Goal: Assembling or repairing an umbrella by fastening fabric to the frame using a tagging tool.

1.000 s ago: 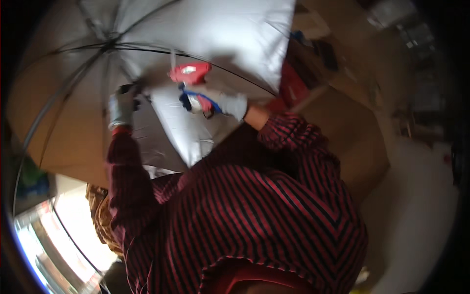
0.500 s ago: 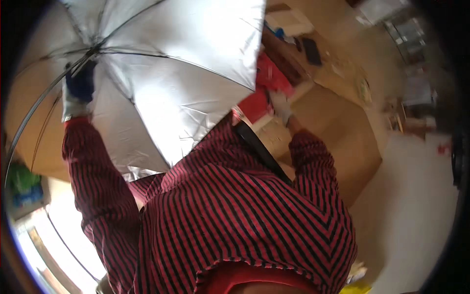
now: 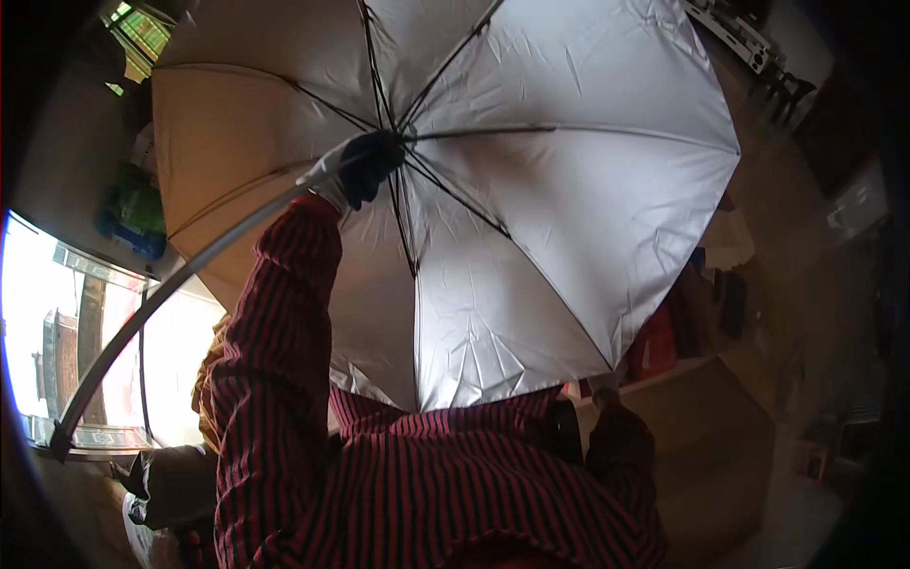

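My left hand [image 3: 365, 166] is up high, gloved in dark blue with a pale cuff, fingers wrapped tight around the hub of the open umbrella [image 3: 531, 190] where the ribs meet. The left arm runs up from the lower middle in a red-and-black striped sleeve [image 3: 275, 351], nearly straight, elbow only slightly bent. My right hand [image 3: 604, 391] is low on the right, just under the canopy's lower edge. I see only a bit of pale glove at the cuff there, so I cannot tell how far it is open or whether it has anything.

The umbrella fills the upper middle of the view, its underside facing me. The lower rim hangs just above my chest and the right rim reaches out over the wooden tabletop [image 3: 701, 455]. A long grey curved bar [image 3: 171, 284] sweeps from the left hand down to the lower left, but I cannot tell whether it is the shaft. Open room is mostly on the right, past the canopy edge. The left side is crowded by a bright window [image 3: 57, 332].

The canopy is silvery, creased fabric in wedge panels. The left panels glow tan from light behind. The ribs [image 3: 455, 204] are thin, dark metal, spreading out from the hub. A red object [image 3: 654, 346] sits under the right rim, partly hidden.
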Action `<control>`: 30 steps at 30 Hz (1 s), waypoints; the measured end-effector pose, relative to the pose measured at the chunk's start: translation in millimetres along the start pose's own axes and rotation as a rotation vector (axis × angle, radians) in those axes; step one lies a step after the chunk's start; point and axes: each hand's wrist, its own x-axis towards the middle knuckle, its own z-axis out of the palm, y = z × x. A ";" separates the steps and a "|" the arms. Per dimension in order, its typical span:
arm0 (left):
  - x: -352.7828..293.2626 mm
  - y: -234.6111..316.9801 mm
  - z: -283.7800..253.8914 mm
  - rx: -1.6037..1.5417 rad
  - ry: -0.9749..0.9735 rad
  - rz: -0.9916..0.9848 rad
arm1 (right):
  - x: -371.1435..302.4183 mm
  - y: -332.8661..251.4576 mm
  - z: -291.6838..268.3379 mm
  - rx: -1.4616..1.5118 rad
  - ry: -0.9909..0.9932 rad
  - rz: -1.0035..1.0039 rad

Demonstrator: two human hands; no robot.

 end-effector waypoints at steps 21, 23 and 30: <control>-226.2 -66.6 116.3 0.708 0.518 1.138 | -102.1 3.4 -114.6 -0.310 0.157 -0.171; -256.2 -83.1 125.7 0.727 0.708 1.222 | -99.5 -39.9 -120.1 0.027 -0.015 -0.215; -365.3 -93.0 116.0 0.088 0.554 1.377 | -178.4 -319.0 -98.1 0.849 -1.221 -0.201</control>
